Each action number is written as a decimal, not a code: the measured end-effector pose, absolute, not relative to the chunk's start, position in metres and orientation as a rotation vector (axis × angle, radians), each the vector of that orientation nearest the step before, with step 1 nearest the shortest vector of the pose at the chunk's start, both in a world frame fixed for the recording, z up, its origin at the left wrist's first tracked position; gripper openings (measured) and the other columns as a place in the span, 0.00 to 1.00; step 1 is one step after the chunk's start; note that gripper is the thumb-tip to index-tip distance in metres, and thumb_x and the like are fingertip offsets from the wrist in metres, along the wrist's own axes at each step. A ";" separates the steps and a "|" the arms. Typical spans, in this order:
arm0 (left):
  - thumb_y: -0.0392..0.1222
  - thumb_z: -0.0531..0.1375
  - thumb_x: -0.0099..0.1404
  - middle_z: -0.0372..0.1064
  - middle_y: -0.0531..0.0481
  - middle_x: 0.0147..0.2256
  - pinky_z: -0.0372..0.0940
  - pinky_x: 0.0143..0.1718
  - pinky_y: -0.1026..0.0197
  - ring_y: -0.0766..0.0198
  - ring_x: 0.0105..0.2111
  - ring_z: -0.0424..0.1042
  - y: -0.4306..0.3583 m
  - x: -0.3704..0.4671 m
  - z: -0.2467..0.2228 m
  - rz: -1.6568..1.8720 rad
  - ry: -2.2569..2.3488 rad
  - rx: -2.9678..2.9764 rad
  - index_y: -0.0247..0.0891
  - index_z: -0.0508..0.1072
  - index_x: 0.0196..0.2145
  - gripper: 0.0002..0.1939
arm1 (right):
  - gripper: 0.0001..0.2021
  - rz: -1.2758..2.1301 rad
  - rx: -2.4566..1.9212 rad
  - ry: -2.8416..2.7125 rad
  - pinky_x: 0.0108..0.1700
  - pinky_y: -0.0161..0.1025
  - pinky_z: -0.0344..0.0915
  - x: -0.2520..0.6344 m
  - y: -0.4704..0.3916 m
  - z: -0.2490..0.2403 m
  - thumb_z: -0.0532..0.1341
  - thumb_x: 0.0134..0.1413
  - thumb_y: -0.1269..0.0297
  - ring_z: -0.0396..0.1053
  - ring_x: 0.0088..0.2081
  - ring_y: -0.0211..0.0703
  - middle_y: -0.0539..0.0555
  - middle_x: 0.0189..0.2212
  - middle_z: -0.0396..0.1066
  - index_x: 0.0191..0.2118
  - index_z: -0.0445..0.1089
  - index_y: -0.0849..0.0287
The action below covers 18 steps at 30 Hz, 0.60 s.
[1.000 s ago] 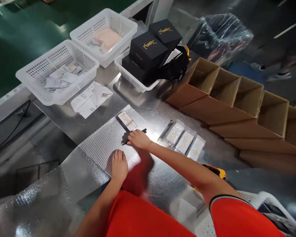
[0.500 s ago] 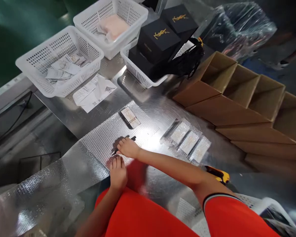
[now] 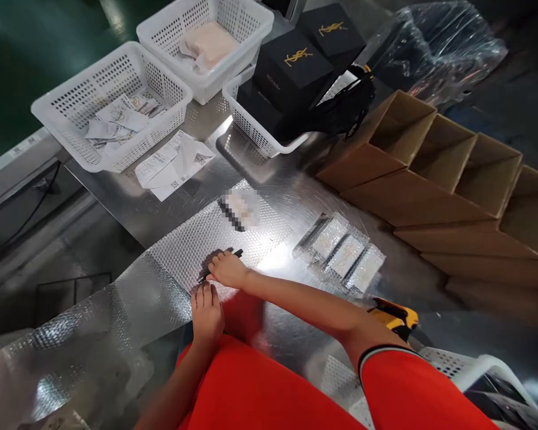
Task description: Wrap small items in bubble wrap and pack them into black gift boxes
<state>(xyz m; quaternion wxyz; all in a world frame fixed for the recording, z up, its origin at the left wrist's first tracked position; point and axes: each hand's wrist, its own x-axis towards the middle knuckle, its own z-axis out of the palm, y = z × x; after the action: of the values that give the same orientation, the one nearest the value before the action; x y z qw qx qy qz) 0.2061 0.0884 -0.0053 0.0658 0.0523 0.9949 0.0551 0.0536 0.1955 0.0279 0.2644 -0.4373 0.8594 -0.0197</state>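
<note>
My right hand [image 3: 228,269] is closed round a slim black stick-like tool [image 3: 238,253], held low over a sheet of bubble wrap [image 3: 174,257]. Most of the tool is hidden by the fingers, and its exact kind is unclear. Beside it, my left hand [image 3: 207,312] rests on the near edge of the wrap with its fingers laid out flat. On the wrap's far part lies a small white-and-black box [image 3: 240,209], blurred out now. Several bubble-wrapped packs [image 3: 345,257] lie in a row to the right on the metal table.
White baskets [image 3: 76,128] with papers and a pink packet [image 3: 208,43] stand at the back. Black boxes [image 3: 296,65] sit in another basket. Open cardboard cartons [image 3: 385,179] line the right. Printed paper sheets [image 3: 174,164] and a yellow-and-black tool [image 3: 397,316] lie about.
Both hands have shifted slightly left, the black tool moving along with my right hand. The camera view has moved a little. The small box stays in place on the wrap.
</note>
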 end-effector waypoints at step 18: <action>0.33 0.52 0.67 0.70 0.34 0.56 0.61 0.55 0.43 0.46 0.55 0.68 0.080 0.209 0.000 0.111 2.999 0.054 0.32 0.74 0.55 0.21 | 0.22 -0.061 -1.170 2.335 0.42 0.45 0.63 0.059 0.178 0.018 0.52 0.68 0.50 0.72 0.45 0.54 0.67 0.43 0.75 0.44 0.74 0.66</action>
<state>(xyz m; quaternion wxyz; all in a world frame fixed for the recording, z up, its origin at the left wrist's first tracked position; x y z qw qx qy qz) 0.2088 0.0796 -0.0002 0.0698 0.0179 0.9967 0.0367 0.0587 0.1780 0.0178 0.2614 -0.4324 0.8627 -0.0224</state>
